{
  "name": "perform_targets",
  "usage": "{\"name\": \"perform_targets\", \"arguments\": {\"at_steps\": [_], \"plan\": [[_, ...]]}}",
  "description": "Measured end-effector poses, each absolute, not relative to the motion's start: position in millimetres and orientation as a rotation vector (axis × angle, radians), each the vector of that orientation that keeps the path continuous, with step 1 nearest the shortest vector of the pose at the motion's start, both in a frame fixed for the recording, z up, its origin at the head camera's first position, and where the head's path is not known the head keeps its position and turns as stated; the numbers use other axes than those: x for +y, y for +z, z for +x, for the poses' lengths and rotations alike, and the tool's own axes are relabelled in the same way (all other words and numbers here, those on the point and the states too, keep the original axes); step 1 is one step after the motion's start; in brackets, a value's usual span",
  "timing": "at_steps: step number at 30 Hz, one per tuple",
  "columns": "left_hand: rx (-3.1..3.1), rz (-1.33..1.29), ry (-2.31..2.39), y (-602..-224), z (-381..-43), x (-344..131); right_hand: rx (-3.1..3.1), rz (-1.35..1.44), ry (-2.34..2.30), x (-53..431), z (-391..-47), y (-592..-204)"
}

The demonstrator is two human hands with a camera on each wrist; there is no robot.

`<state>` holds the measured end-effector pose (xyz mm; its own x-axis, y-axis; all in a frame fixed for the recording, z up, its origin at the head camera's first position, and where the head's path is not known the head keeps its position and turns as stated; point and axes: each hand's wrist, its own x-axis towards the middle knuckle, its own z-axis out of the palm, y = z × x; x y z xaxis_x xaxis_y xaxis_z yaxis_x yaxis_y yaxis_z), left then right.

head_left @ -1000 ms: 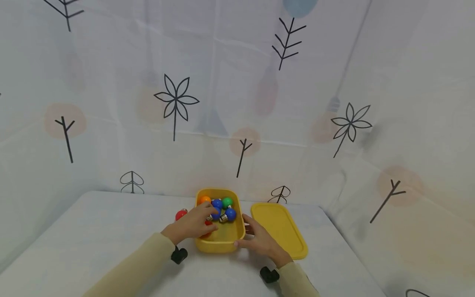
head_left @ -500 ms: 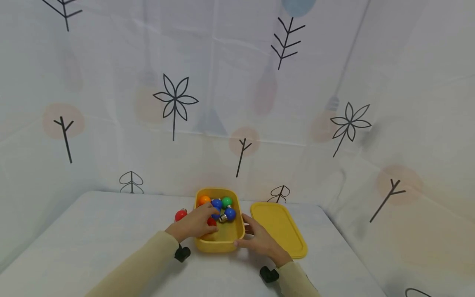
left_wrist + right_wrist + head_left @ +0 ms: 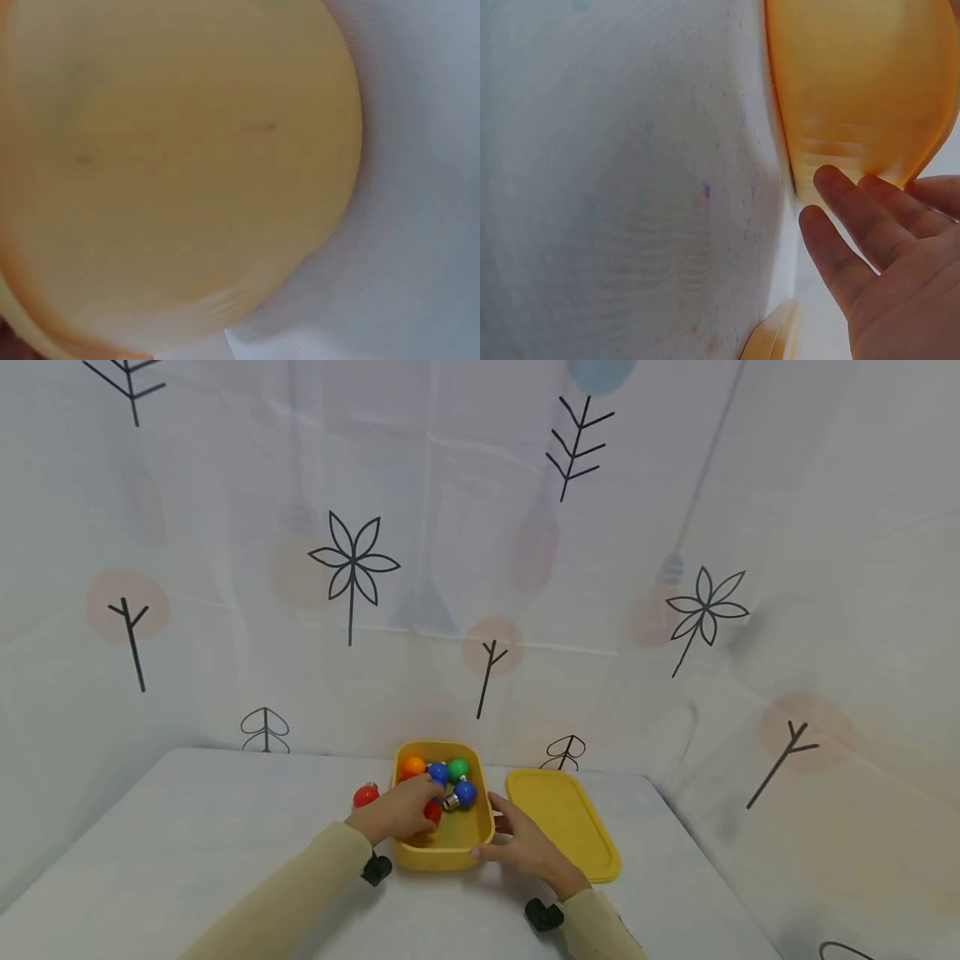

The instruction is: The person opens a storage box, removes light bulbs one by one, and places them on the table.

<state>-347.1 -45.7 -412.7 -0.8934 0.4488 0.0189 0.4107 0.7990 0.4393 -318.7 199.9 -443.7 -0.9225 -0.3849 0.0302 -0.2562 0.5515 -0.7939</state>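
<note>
A yellow box point(image 3: 444, 860) holds several small coloured light bulbs: an orange bulb point(image 3: 412, 767), a green bulb point(image 3: 458, 769) and blue bulbs, one being the blue bulb point(image 3: 465, 793) at the right. My left hand point(image 3: 397, 810) reaches over the left rim and pinches a red bulb point(image 3: 432, 812) inside; the fingertips are partly hidden. Outside the left wall lies another red bulb point(image 3: 366, 796). With extended fingers, my right hand point(image 3: 525, 843) rests against the box's right side, as the right wrist view also shows. The box wall point(image 3: 180, 187) fills much of the left wrist view.
A flat yellow lid point(image 3: 566, 827) lies on the white table point(image 3: 247, 827) just right of the box. Behind the table hangs a pale cloth point(image 3: 420, 677) printed with plants.
My left hand has shifted slightly right into the box, and its fingers have closed around the red bulb there. My right hand stays against the box.
</note>
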Motion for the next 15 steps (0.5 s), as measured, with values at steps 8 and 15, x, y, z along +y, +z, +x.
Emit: {"name": "perform_targets", "arguments": {"at_steps": [8, 15], "plan": [[2.871, 0.707, 0.714, -412.5, -348.6, -42.3, 2.625, -0.566, -1.324, 200.9, -319.0, -445.2], [2.865, 0.704, 0.707, -413.3, -351.1, -41.7, 2.619, -0.569, -1.328, 201.9, -320.9, -446.6]]}}
